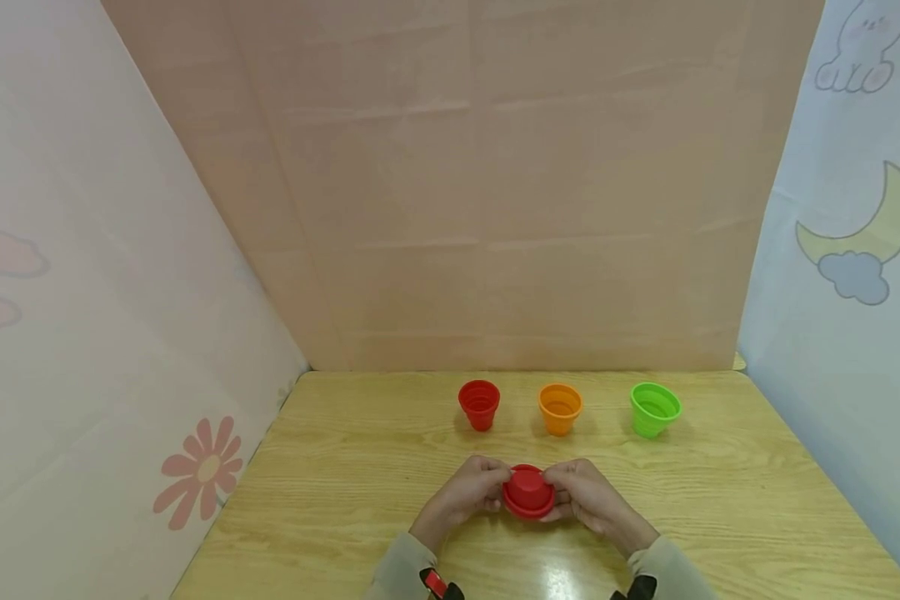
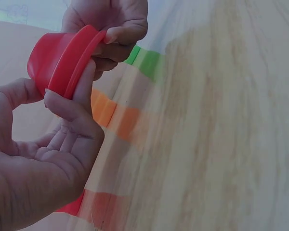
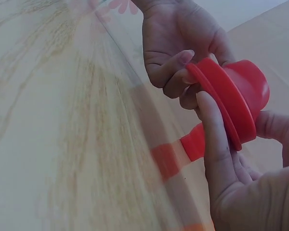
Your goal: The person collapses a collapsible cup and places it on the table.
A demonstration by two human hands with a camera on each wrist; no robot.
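Between my two hands is a red collapsible cup (image 1: 528, 492), partly folded, with its base facing up toward the head view and its wide rim below. My left hand (image 1: 474, 487) pinches its left edge between thumb and fingers. On the opposite edge, my right hand (image 1: 587, 497) grips it the same way. The left wrist view shows the cup (image 2: 58, 62) held clear of the table, tilted, with the left thumb at its base side and fingers at the rim. In the right wrist view, fingers of both hands lie along the rim of the cup (image 3: 226, 98).
Beyond my hands, three cups stand upright in a row on the wooden table (image 1: 345, 467): another red cup (image 1: 480, 406), an orange cup (image 1: 560, 410) and a green cup (image 1: 654, 410). A brown backdrop (image 1: 495, 208) rises behind, with printed white panels on both sides.
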